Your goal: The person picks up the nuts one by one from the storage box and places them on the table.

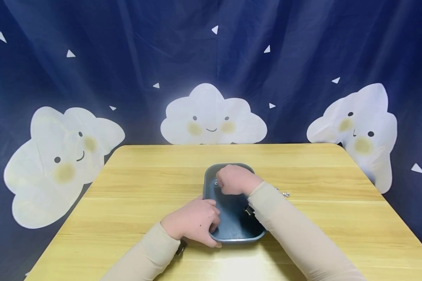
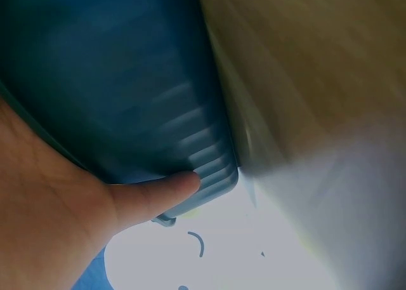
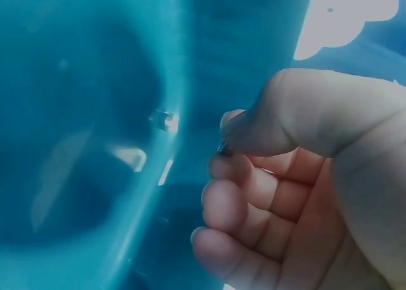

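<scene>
A dark blue-grey rectangular tray [image 1: 228,224] with rounded corners lies on the table. My left hand [image 1: 197,220] grips its near left rim, fingers over the edge; the left wrist view shows the thumb [image 2: 158,198] against the tray's ribbed outer wall [image 2: 203,144]. Over the tray's far end, my right hand [image 1: 237,179] pinches a tiny dark metal piece [image 3: 223,149] between thumb and index finger. Most of that piece is hidden, so its kind is unclear. Close by in the tray sits a small shiny metal piece [image 3: 166,120], perhaps a nut.
Several small silvery metal pieces [image 1: 285,194] lie on the wooden table [image 1: 144,183] right of the tray, partly behind the right forearm. A blue curtain [image 1: 140,47] with white clouds hangs behind the table's far edge.
</scene>
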Available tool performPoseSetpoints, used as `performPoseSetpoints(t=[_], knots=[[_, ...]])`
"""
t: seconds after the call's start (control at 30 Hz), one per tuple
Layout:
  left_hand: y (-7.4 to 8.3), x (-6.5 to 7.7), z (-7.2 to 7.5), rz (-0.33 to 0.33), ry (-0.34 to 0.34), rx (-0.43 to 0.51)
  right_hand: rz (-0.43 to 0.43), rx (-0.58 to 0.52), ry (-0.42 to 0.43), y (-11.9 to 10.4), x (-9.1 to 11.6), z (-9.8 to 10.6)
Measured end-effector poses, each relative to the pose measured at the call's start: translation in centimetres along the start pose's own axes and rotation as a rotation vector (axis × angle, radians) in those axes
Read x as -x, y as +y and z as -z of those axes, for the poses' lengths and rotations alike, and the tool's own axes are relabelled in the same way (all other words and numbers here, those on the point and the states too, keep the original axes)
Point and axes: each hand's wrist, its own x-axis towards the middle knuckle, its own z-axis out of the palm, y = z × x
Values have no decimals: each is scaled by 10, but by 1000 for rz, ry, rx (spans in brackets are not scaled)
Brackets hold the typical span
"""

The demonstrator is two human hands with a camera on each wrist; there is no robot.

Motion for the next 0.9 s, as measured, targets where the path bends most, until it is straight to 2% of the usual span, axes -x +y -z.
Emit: performPoseSetpoints(t=[0.3, 0.63, 0.9], knots=[[0, 1, -1, -1, -8, -2, -31, -31, 6, 5, 11, 17], [1, 1, 0, -1, -3, -20, -39, -134, 106, 22, 37, 36], [1, 1, 0, 1, -4, -31, -93, -119, 136, 43, 52, 37]])
